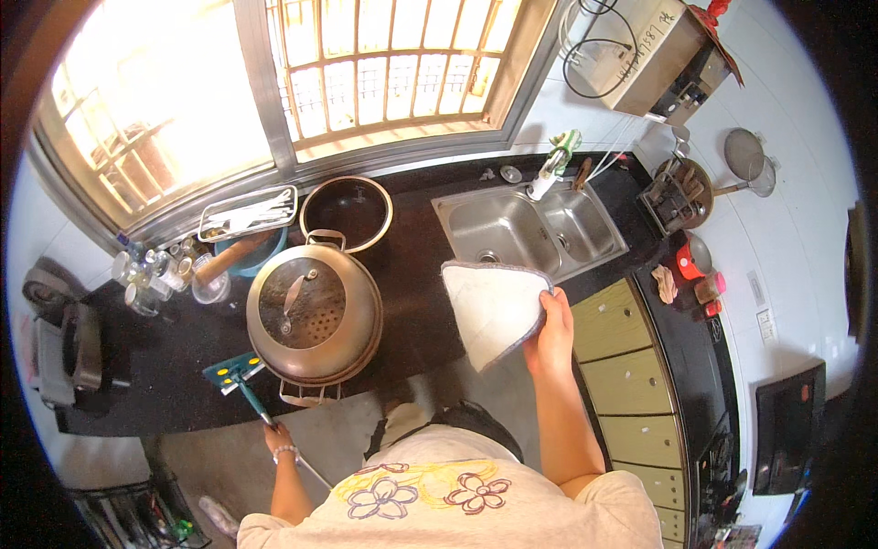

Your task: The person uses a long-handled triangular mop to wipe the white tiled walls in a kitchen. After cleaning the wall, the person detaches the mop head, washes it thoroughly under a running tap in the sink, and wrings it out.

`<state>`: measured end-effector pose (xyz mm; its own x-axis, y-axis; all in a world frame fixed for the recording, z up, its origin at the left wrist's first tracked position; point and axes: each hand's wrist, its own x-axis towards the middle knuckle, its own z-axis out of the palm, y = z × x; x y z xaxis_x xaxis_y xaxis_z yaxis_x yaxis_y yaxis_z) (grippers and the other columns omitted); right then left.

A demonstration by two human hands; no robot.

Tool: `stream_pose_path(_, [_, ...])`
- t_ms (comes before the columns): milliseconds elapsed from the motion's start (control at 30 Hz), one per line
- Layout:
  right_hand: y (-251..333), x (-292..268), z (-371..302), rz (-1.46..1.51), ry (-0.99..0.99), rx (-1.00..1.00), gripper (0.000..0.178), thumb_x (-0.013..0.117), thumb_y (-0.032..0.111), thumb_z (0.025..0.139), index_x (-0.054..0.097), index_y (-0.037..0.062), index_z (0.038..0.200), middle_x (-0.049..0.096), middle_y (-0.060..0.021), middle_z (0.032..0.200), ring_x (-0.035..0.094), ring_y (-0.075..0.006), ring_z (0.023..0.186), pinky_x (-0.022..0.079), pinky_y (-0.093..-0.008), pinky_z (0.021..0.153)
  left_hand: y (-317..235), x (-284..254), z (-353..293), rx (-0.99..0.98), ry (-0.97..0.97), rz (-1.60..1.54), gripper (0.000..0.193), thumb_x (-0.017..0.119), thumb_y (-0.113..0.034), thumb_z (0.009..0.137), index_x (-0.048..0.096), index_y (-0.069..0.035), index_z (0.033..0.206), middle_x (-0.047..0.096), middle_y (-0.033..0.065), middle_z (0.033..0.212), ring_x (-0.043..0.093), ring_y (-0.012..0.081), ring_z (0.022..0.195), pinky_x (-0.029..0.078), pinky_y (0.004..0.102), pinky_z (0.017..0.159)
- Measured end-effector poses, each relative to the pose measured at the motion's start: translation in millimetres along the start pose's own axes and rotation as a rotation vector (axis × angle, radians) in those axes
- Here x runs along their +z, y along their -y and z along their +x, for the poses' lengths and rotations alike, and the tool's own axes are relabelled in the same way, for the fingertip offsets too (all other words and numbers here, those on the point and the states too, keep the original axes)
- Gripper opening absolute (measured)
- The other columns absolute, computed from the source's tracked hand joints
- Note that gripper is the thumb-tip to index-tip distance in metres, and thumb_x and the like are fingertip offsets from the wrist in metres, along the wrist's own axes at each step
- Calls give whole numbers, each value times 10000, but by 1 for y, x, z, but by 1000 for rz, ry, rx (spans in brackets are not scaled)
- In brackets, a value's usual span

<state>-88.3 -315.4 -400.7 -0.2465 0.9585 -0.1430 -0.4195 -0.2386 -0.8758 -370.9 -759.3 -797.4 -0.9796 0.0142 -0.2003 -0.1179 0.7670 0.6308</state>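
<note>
My left hand (277, 437) is closed around the handle of a flat mop. The mop's teal head (222, 372), dotted with yellow, is raised by the counter's front edge, left of a big lidded steel pot (366, 316). A white mop pad (494, 306) with a grey edge hangs from my right hand (550, 339), whose fingers pinch its right side. From this view the pad stands in front of the counter edge, just below the double sink (489, 220). Mop head and pad are apart. Part of the mop's pole is hidden by my left arm.
On the black counter (174, 389) stand a dark round pot (347, 209), a wire rack (247, 218) and several jars (155, 274). Green cabinets (626, 380) line the right side. A red pan (693, 256) and a utensil holder (672, 197) sit at the right corner.
</note>
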Motion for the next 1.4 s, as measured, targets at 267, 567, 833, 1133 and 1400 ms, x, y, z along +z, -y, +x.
stream_pose_path(267, [-9,-7,6,16,-62,32,104,467,129,883,494,60,955,560,-32,875,542,-126,813,454,-277,726,20,6,-12,-98,129,108,248,613,-171,821,535,14,966,638,176,877,626,320,812,479,390,713])
stream_pose_path(567, [14,-53,29,50,-48,75,97,466,146,872,488,60,911,555,-29,878,544,-128,822,460,-298,751,32,30,-11,-225,90,227,395,610,-203,814,479,-21,1139,602,182,1072,600,333,960,474,401,822])
stream_pose_path(833, [61,-167,85,121,16,26,46,461,113,884,475,70,891,539,-20,846,521,-106,789,444,-272,721,1,19,-72,-646,278,351,390,607,-398,801,595,-89,1038,624,86,1094,625,238,961,523,362,739])
stream_pose_path(1133, [82,-252,156,-641,423,-316,155,523,60,883,516,19,1033,531,-32,905,480,-84,798,419,-230,702,-338,134,-261,-307,1051,-432,469,471,-428,921,524,-41,1182,632,145,1060,627,234,939,523,352,803])
stream_pose_path(1400, [43,-237,200,-980,825,-508,200,593,46,778,553,21,972,564,-127,987,553,-316,921,459,-367,790,-612,232,-344,-563,1481,-1005,730,432,-619,845,470,1,1228,564,169,1175,549,306,1063,395,545,935])
